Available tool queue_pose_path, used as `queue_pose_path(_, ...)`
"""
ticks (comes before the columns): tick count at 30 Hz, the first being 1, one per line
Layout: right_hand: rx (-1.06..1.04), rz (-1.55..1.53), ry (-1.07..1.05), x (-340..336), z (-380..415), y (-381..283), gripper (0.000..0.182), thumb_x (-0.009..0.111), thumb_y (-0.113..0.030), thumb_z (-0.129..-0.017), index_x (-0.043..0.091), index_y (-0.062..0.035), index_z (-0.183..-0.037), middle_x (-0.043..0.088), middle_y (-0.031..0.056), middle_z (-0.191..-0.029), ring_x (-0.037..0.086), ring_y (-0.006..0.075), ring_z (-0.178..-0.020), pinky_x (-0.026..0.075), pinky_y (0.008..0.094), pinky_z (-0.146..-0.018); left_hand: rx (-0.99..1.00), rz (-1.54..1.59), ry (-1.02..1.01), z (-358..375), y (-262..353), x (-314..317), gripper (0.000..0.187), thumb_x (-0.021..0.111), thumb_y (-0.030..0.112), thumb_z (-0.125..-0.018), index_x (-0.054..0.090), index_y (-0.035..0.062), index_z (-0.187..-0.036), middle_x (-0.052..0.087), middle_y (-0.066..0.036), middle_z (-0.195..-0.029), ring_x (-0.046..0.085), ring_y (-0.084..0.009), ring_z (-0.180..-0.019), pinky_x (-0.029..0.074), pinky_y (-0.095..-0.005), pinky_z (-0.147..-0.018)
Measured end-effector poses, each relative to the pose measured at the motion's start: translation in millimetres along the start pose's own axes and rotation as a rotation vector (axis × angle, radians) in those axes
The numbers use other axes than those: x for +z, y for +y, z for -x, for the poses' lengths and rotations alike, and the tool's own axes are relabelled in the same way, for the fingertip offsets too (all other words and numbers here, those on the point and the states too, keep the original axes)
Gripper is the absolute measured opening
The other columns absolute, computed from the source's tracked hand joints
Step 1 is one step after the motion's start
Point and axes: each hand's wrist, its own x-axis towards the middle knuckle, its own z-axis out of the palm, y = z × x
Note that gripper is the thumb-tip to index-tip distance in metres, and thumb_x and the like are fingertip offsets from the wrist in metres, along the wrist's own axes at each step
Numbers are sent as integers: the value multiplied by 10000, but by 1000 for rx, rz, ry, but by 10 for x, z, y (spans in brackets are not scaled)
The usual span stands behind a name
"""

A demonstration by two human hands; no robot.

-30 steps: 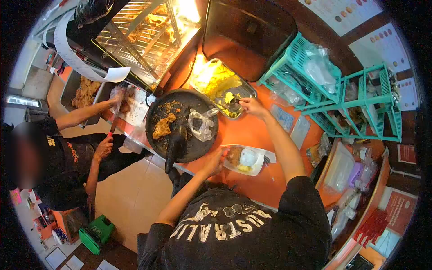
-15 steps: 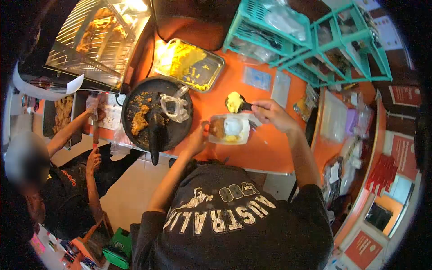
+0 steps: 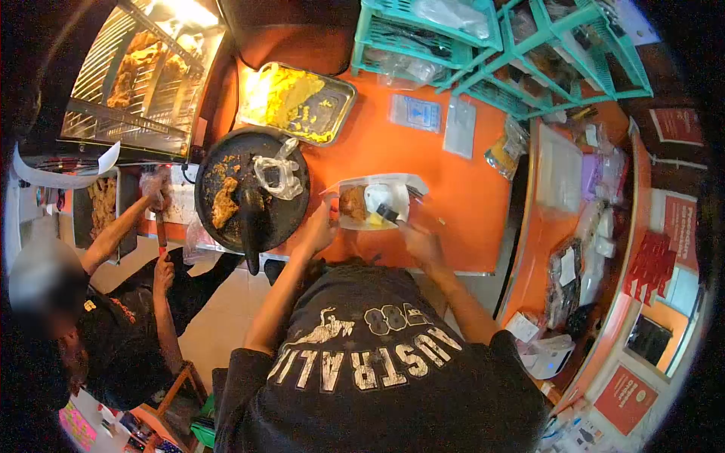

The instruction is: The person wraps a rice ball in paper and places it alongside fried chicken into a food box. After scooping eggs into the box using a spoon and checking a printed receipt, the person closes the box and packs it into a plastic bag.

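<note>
A white paper food box (image 3: 414, 183) sits on the orange counter in front of me. Inside it lie a brown fried piece (image 3: 351, 202), a white mound that looks like rice (image 3: 377, 195) and a bit of yellow, crumbly food (image 3: 374, 220). My left hand (image 3: 323, 224) pinches the box's left edge. With my right hand (image 3: 421, 245), slightly blurred, I grip a black spoon (image 3: 388, 213) whose head is down in the box's near right part, beside the white mound.
Left of the box stands a dark stone mortar (image 3: 208, 219) with a pestle (image 3: 251, 219) and a plastic bag (image 3: 279, 175). Behind are a metal tray (image 3: 343, 106) of yellow food and teal racks (image 3: 483, 60). At left, a co-worker (image 3: 113, 325) holds a knife (image 3: 161, 230).
My right hand has moved down and left, taking the spoon from above the box into it. The yellow heap no longer shows on the spoon. My left hand stays at the box.
</note>
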Motion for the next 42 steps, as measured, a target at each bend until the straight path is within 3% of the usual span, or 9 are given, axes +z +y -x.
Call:
queue_pose_path(16,-39,77,-25,-33,130,272,285,483,-140,-910,641,-59,-1133,663,146,-1018,664,367,-779,561,475,-651,-88,105,-24,8,84,-33,588,599,-6,-798,334,178,-1289,600,-187,-1025,636,-391,-936,497,-482,-782)
queue_pose_path(19,-221,28,170,-56,83,275,267,504,-135,-917,647,-31,-1117,670,156,-942,660,369,-756,548,450,-636,-63,117,-12,-4,46,-31,587,579,-19,-789,333,174,-1285,597,-185,-1031,630,-397,-930,494,-481,-785)
queue_pose_path(22,3,-167,122,-256,63,197,248,532,-171,-945,653,-12,-1093,673,126,-808,676,275,-710,540,373,-624,19,74,-3,-7,43,-52,586,560,-28,-776,336,171,-1279,596,-185,-1036,625,-405,-935,496,-474,-790)
queue_pose_path(24,457,-704,-18,-532,-38,153,272,573,-223,-957,657,7,-1075,636,43,-734,632,132,-676,493,279,-580,-48,64,-5,-8,91,-73,606,558,-24,-758,343,171,-1290,600,-190,-1028,618,-413,-944,497,-475,-788)
queue_pose_path(27,341,-1068,-36,-933,-429,99,309,565,-255,-972,656,23,-1070,577,-26,-724,539,52,-659,422,234,-522,-101,62,-61,-15,-9,-60,623,573,-9,-754,347,174,-1304,603,-203,-1015,612,-423,-944,494,-494,-779)
queue_pose_path(29,251,-940,67,-1308,-890,-489,291,581,-243,-959,673,21,-1041,582,-6,-691,544,65,-649,406,238,-529,-62,45,-2,1,78,-76,648,588,-7,-763,342,181,-1332,599,-219,-1015,608,-435,-947,488,-516,-778)
queue_pose_path(31,-44,-383,107,-1279,-1479,-554,277,594,-255,-940,687,-5,-1017,645,87,-723,631,139,-695,477,294,-611,-44,38,-56,-36,-112,9,636,610,30,-825,301,110,-1374,598,-211,-923,614,-403,-843,505,-491,-706)
queue_pose_path(35,-385,-207,59,-503,-2669,-654,237,588,-234,-897,700,-53,-1001,682,175,-873,642,361,-782,487,459,-701,8,-16,28,-2,132,-104,658,599,-18,-769,342,109,-1361,591,-158,-893,609,-316,-789,507,-402,-693)
queue_pose_path(42,-489,-14,-201,509,-3535,-484,268,543,-278,-911,678,-46,-905,647,209,-845,629,406,-844,489,482,-735,-160,7,-15,-24,72,-51,680,641,-7,-760,339,110,-1358,621,-177,-979,641,-324,-899,525,-431,-735)
